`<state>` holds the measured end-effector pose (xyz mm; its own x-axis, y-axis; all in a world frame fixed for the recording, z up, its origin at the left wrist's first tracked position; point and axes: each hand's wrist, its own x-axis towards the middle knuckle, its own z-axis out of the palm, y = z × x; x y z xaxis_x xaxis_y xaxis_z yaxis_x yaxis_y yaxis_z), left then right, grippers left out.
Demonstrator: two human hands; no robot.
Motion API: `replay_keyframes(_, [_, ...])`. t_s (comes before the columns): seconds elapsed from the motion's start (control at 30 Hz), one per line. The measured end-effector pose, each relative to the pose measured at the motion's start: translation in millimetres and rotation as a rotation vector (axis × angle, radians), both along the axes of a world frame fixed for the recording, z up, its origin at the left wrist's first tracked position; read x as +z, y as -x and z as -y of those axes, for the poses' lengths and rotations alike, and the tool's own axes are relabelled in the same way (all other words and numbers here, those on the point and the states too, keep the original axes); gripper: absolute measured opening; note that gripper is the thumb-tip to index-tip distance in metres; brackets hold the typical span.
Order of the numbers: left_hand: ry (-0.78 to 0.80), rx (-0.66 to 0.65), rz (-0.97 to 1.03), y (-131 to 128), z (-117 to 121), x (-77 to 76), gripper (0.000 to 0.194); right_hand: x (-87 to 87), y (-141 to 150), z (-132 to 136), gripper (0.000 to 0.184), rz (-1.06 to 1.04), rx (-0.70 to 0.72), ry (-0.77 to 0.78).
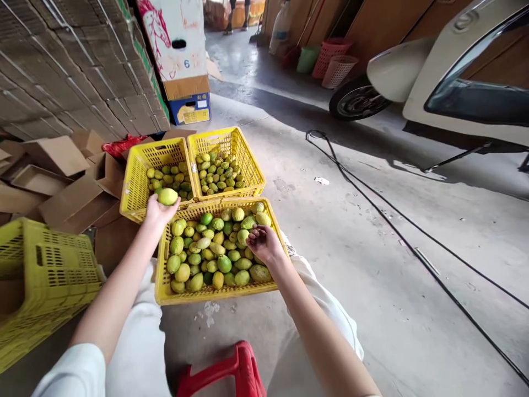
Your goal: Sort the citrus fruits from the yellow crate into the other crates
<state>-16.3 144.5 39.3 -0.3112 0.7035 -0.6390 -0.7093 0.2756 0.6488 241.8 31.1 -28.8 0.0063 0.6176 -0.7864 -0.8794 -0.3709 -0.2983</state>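
Note:
My left hand (159, 212) is closed around a yellow-green lemon (167, 196), holding it at the near edge of the back left yellow crate (136, 182). More lemons (169, 175) lie inside that crate. Over the right side of the front yellow crate (182, 299), my right hand (265, 243) is curled with its fingertips drawn in, and no fruit shows in it. Many lemons (217, 248), from yellow to green, fill this front crate between my knees. The back right crate (252, 165) holds smaller, greener lemons (221, 171).
A red stool (243, 366) is beneath me. At left are another yellow crate (61, 259) and loose cardboard boxes (78, 201), with stacked flattened cartons (74, 66) behind. A black cable (372, 207) crosses the floor at right, near a parked scooter (421, 71).

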Motion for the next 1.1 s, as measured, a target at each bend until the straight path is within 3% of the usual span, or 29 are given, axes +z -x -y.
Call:
replay_keyframes(0.13, [-0.273, 0.034, -0.005, 14, -23, 23.4, 0.042, 1.3, -8, 4, 0.024, 0.009, -0.018, 0.004])
replay_keyframes(0.23, [-0.475, 0.048, 0.001, 23, -27, 36.2, 0.049, 2.3, -9, 4, 0.024, 0.014, -0.022, 0.001])
replay_keyframes(0.3, [-0.555, 0.031, 0.012, 25, -25, 36.4, 0.050, 1.9, -9, 5, 0.025, 0.017, -0.022, 0.004])
replay_keyframes(0.37, [-0.570, 0.013, -0.017, 25, -21, 25.2, 0.052, 0.4, -8, 5, 0.024, 0.020, -0.018, 0.010])
replay_keyframes(0.43, [-0.536, -0.034, -0.173, 20, -16, 0.7, 0.059, -1.1, -8, 6, 0.023, 0.024, -0.012, 0.015])
replay_keyframes(0.53, [-0.340, -0.393, -0.822, 6, 1, -55.8, 0.072, -1.2, -9, 7, 0.023, 0.028, -0.010, 0.012])
replay_keyframes(0.6, [-0.270, -0.500, -0.940, -7, 23, -99.3, 0.074, 0.4, -9, 7, 0.024, 0.030, -0.013, 0.003])
replay_keyframes(0.7, [-0.198, -0.750, -1.065, -28, 76, -161.5, 0.084, 3.4, -11, 6, 0.025, 0.031, -0.014, -0.007])
replay_keyframes(0.8, [-0.118, -0.986, -1.143, -42, 135, -210.8, 0.084, 4.9, -14, 6, 0.024, 0.035, -0.018, -0.002])
replay_keyframes(0.87, [-0.121, -1.132, -1.373, -46, 164, -233.0, 0.086, 4.9, -17, 7, 0.025, 0.034, -0.025, 0.008])
replay_keyframes(0.97, [-0.125, -1.301, -1.659, -40, 181, -252.0, 0.083, 4.1, -20, 8, 0.023, 0.028, -0.033, 0.025])
replay_keyframes(1.1, [-0.145, -1.260, -1.731, -31, 176, -258.0, 0.083, 5.4, -20, 9, 0.022, 0.020, -0.032, 0.043])
